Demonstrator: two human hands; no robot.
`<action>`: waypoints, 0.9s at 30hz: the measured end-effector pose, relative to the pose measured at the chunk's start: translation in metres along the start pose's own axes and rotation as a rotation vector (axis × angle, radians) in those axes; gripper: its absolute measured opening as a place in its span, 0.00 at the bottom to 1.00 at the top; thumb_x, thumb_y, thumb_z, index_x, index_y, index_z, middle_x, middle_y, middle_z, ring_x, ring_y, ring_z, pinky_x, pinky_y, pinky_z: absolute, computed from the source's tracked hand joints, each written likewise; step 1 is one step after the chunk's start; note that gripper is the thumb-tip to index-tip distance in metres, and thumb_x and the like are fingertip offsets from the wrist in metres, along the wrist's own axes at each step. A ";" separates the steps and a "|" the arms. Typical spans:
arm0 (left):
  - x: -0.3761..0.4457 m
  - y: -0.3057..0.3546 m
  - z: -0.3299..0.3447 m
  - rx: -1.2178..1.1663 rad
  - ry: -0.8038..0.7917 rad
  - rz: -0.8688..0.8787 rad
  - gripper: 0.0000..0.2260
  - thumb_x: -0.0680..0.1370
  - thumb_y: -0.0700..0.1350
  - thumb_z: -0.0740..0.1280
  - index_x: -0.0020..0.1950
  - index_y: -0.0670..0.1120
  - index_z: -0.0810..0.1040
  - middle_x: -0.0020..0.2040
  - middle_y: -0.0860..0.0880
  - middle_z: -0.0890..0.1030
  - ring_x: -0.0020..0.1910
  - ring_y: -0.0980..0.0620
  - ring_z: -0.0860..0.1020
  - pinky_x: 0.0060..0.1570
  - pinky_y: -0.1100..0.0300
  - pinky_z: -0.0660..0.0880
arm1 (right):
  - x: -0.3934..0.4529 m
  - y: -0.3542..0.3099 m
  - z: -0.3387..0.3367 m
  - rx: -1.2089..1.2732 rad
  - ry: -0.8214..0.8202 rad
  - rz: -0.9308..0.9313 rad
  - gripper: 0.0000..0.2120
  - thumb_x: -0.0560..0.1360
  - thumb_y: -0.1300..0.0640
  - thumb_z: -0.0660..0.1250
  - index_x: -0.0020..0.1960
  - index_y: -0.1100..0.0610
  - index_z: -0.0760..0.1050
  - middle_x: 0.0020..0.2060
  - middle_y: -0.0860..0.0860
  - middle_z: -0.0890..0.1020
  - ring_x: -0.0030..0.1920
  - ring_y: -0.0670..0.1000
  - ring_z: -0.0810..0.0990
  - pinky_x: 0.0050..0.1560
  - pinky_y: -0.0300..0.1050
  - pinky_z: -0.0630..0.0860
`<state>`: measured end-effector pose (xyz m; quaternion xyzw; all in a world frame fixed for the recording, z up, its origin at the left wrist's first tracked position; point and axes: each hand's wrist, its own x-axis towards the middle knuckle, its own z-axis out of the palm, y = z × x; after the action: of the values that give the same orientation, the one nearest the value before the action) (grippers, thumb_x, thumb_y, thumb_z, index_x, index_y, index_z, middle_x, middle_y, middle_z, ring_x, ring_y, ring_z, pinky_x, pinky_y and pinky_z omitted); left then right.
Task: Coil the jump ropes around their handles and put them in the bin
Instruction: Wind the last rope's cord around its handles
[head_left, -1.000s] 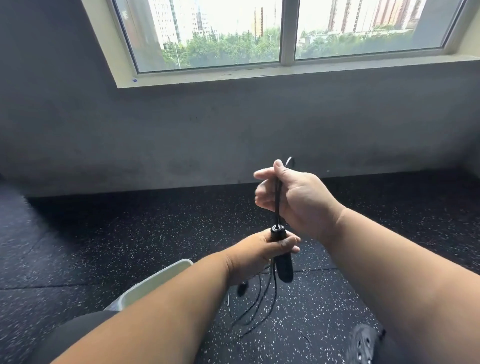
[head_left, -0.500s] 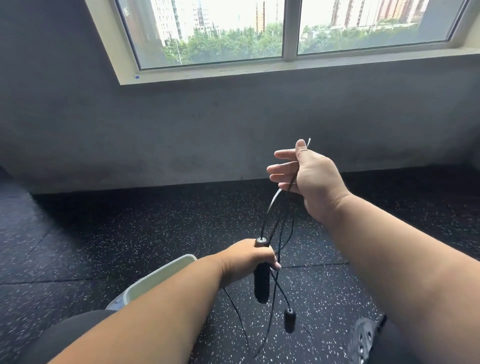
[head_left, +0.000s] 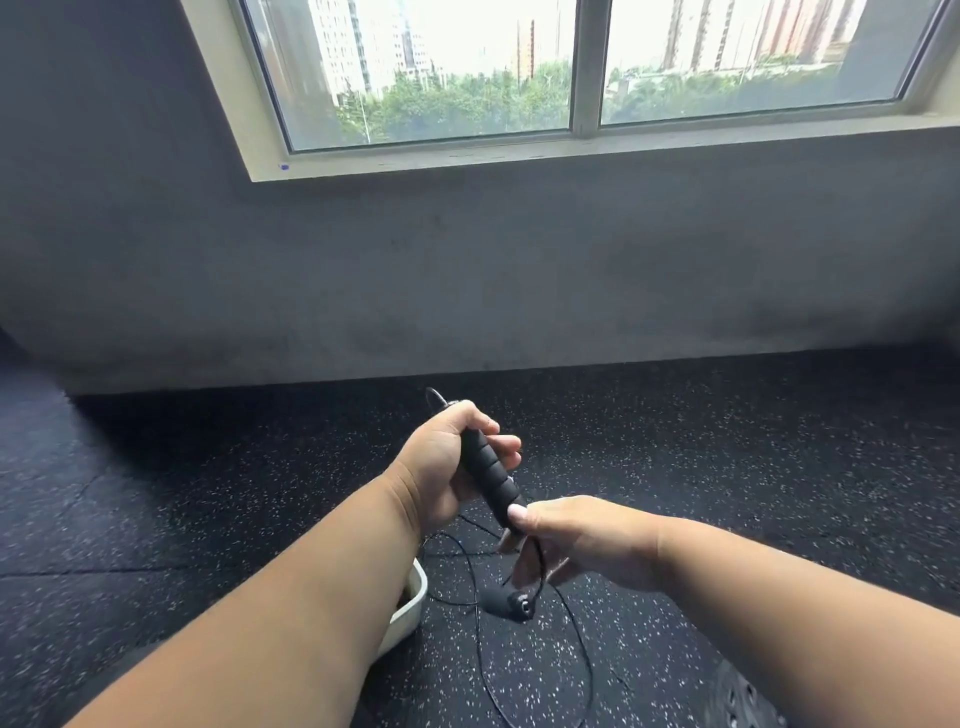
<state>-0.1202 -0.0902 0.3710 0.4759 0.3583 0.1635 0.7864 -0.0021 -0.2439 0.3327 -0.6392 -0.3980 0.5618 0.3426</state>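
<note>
The left hand was wrapped around the upper part of a ribbed black handle, held tilted above the floor. The right hand pinched the thin, limp cord at the handle's lower end. The second handle dangled below, beside the white bin. That cord looked light and springy, best gripped close to the handle.

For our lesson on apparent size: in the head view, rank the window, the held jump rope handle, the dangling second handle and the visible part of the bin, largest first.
1. window
2. held jump rope handle
3. bin, mostly hidden by the left arm, so its rank is unsure
4. second handle
</note>
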 end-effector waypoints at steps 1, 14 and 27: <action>0.000 0.000 -0.001 0.016 0.001 0.000 0.07 0.78 0.43 0.63 0.51 0.42 0.77 0.45 0.40 0.85 0.43 0.42 0.84 0.52 0.49 0.80 | 0.000 0.000 0.000 0.025 0.002 -0.014 0.22 0.81 0.38 0.63 0.55 0.56 0.82 0.44 0.57 0.85 0.48 0.54 0.82 0.56 0.54 0.71; -0.017 -0.041 0.008 0.453 -0.280 -0.036 0.18 0.68 0.43 0.69 0.56 0.43 0.85 0.57 0.43 0.88 0.54 0.50 0.84 0.49 0.60 0.77 | -0.005 -0.051 -0.014 0.895 0.220 -0.218 0.18 0.86 0.51 0.54 0.40 0.54 0.69 0.29 0.50 0.59 0.29 0.49 0.60 0.35 0.44 0.69; -0.016 -0.060 0.022 0.363 -0.413 -0.004 0.22 0.70 0.40 0.67 0.64 0.47 0.81 0.63 0.48 0.85 0.58 0.51 0.79 0.63 0.49 0.70 | -0.009 -0.077 -0.023 1.225 0.234 -0.335 0.19 0.86 0.49 0.55 0.37 0.53 0.68 0.28 0.48 0.58 0.27 0.48 0.57 0.33 0.41 0.66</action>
<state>-0.1209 -0.1434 0.3321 0.6314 0.2148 -0.0053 0.7451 0.0107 -0.2176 0.4083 -0.3138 -0.0596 0.5527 0.7697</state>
